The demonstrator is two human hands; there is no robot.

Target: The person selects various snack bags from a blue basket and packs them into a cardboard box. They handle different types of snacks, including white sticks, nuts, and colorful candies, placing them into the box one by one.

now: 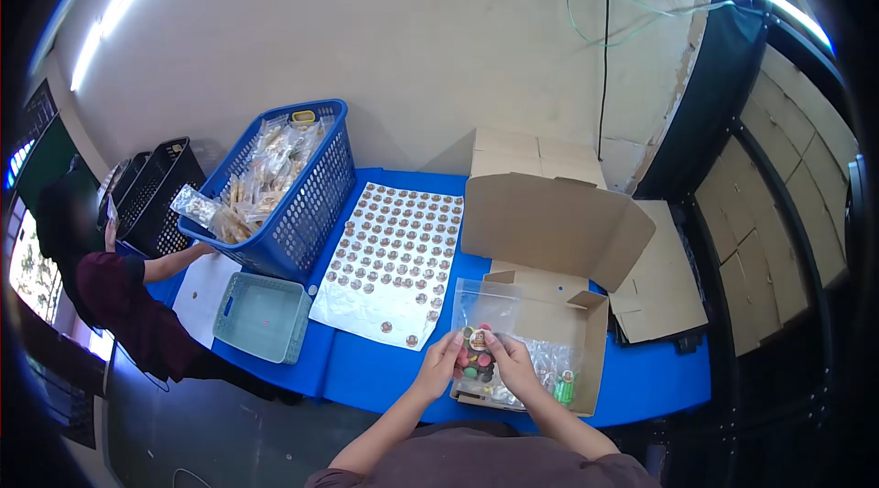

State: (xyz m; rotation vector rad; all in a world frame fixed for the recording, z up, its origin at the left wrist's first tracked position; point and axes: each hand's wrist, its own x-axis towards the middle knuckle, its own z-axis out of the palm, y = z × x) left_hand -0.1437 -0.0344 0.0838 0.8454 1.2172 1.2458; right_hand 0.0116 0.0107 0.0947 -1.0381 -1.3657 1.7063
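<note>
Both my hands hold a clear plastic bag (487, 301) over the front of an open cardboard box (588, 351). Red, green, yellow and dark round pieces (472, 365) fill its lower part. My left hand (441, 362) grips the left side of the bag, and my right hand (515, 363) grips the right side. A round printed sticker (478, 339) shows on the bag between my thumbs. Inside the box lie more clear bags (542, 362), one with green contents (564, 387). Left of the box lies a white sheet (352, 305) with rows of round stickers.
A blue basket (316, 190) full of packed bags stands on the blue-covered table (352, 376), beside a grey-green tray (295, 328). Black crates (169, 186) are further left. A co-worker (128, 305) stands at the left. Flattened cardboard (664, 277) lies right of the box.
</note>
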